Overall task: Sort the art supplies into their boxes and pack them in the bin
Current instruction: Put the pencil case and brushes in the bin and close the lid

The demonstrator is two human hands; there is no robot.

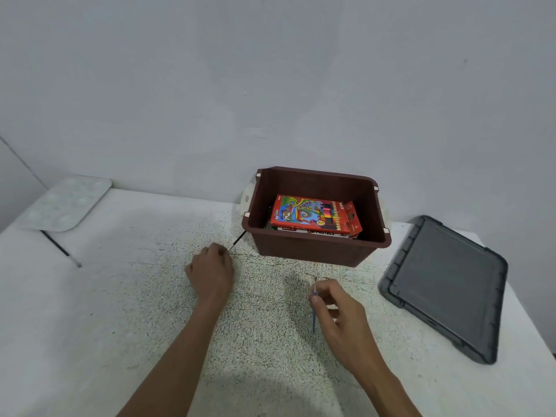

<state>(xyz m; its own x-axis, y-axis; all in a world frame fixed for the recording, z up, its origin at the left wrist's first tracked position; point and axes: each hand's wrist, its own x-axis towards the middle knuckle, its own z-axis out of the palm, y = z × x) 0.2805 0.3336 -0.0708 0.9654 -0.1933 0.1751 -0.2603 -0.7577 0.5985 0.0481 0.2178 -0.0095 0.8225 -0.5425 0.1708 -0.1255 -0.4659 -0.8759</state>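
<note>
**Two thin sticks in hand, boxes already in the bin**

The brown bin (316, 254) stood open at the far middle of the desk (120, 296). Inside it a red coloured-pencil box (313, 215) lay flat on top of an oil pastels box (319, 233), of which only the front edge showed.

Just beside the bin's near left corner, the left hand (210, 266) rested knuckles-up on the desk. Its fingers were curled round the near end of a thin black stick (237, 242), which pointed toward the bin. The right hand (340, 311) was in front of the bin and nearer the camera. Its thumb and fingers pinched a thin blue stick (313, 320) near its top, and the rest hung down toward the desk. Whether either stick was a brush or a pencil could not be told.

To the right of the bin, a dark grey lid (445, 284) lay flat on the desk, apart from it. At the far left a white paint palette (66, 203) sat by the wall (270, 85), with a black-handled brush (60, 248) reaching out from under its near edge.
</note>
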